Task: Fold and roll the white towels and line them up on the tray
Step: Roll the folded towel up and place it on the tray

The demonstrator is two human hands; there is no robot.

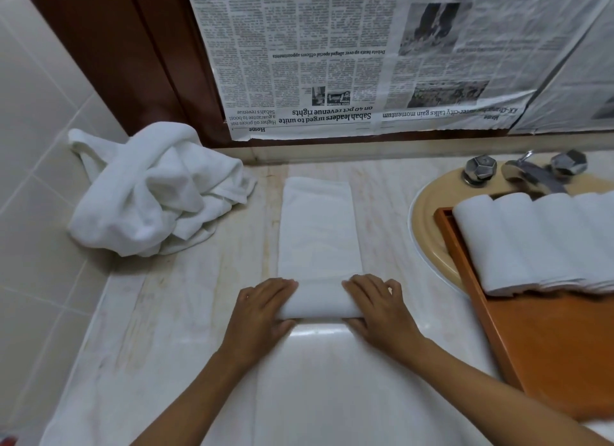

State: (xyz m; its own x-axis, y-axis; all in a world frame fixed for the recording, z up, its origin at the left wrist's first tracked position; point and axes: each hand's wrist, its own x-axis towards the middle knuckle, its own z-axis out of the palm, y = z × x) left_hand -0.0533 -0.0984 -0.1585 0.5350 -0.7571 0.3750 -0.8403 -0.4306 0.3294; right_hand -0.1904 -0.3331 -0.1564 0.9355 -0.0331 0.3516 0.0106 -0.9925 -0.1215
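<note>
A white towel [317, 233] folded into a long strip lies on the marble counter, its near end rolled up into a short roll. My left hand [260, 307] grips the roll's left end, fingers curled over its top. My right hand [378, 307] grips the right end the same way. An orange-brown wooden tray [548, 342] sits at the right, partly over the sink. Several rolled white towels [538, 243] lie side by side at its far end.
A heap of loose white towels [149, 193] lies at the back left against the tiled wall. A beige sink [428, 226] with a chrome tap [528, 173] is at the back right. Newspaper [365, 57] covers the wall behind. Another white cloth [319, 389] lies under my forearms.
</note>
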